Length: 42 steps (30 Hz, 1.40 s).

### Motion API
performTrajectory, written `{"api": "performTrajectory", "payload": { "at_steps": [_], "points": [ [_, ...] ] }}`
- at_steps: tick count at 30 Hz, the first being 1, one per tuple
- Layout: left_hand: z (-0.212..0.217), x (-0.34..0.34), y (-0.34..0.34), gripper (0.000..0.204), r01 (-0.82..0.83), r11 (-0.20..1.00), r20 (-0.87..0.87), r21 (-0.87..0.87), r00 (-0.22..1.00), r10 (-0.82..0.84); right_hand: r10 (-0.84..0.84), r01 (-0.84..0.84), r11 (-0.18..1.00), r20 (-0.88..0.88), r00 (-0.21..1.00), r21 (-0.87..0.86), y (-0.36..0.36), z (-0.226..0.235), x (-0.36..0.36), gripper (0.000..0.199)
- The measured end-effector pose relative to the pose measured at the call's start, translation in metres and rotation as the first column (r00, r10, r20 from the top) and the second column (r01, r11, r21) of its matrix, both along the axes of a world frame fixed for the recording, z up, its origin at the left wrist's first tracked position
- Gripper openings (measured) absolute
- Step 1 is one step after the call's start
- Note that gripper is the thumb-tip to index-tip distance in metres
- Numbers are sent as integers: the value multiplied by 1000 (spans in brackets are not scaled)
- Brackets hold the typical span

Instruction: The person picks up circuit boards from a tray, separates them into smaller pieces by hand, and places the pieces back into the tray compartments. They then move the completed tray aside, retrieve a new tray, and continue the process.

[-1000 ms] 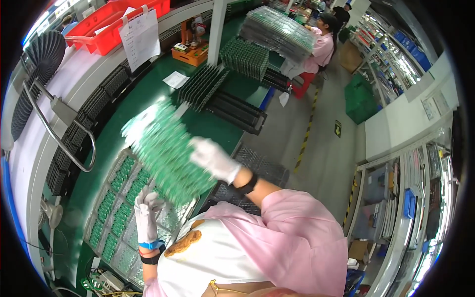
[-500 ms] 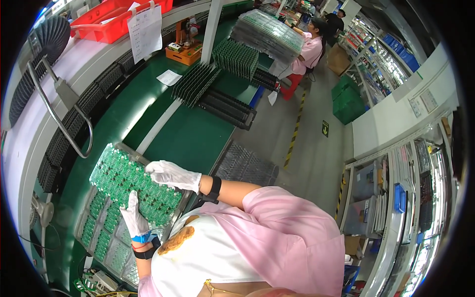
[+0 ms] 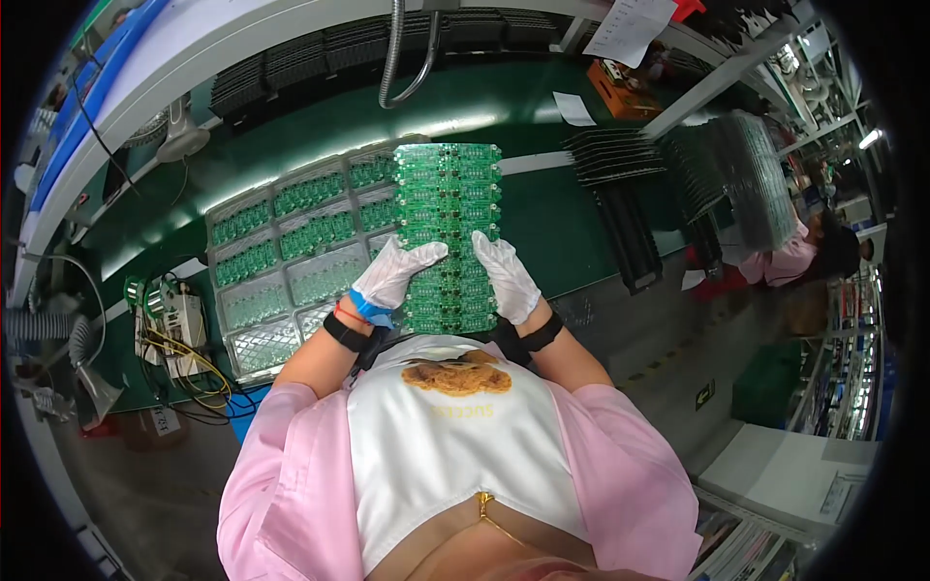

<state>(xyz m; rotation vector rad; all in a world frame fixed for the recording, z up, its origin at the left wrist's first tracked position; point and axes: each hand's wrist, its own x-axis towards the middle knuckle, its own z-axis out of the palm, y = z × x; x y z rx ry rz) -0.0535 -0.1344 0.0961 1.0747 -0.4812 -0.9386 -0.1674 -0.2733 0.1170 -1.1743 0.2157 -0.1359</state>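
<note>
Your white-gloved left hand (image 3: 395,274) and right hand (image 3: 507,277) each grip, fingers apparently closed, the green rectangular circuit-board panel (image 3: 448,208) above clear plastic trays (image 3: 281,271).

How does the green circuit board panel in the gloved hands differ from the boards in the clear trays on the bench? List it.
1. The circuit board panel is one large sheet held up by the left hand and right hand; the tray boards lie untouched.
2. The held panel is bare; the tray boards sit in clear tray pockets in small groups.
3. The panel stands lengthwise away from the person; the tray boards run crosswise.
Both are green.
</note>
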Motion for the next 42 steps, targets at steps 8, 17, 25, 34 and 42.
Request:
{"api": "performTrajectory", "payload": {
  "at_steps": [8, 17, 25, 34, 42],
  "points": [
    [-40, 31, 17, 57, -341, 927, 959, 158, 276, -62, -394, 400, 915, -311, 865, -48, -98, -80, -9, 43],
    [-43, 24, 62, 43, -378, 925, -151, 32, 913, 379, -627, -29, 602, -495, 602, -798, -152, -181, -27, 59],
    [-45, 2, 69, 42, -353, 933, -153, -65, 928, 340, -857, -46, 128, -134, 498, -991, -137, -111, -39, 52],
    [-19, -13, 35, 40, -308, 945, -235, -108, 932, 277, -169, 146, 975, -128, 977, -167, 28, -33, 14, 37],
    [-14, -12, 106, 40, -114, 956, 245, 270, 968, 47, -72, 506, 136, 501, 863, -852, 10, -5, 7, 22]
  ]
}}
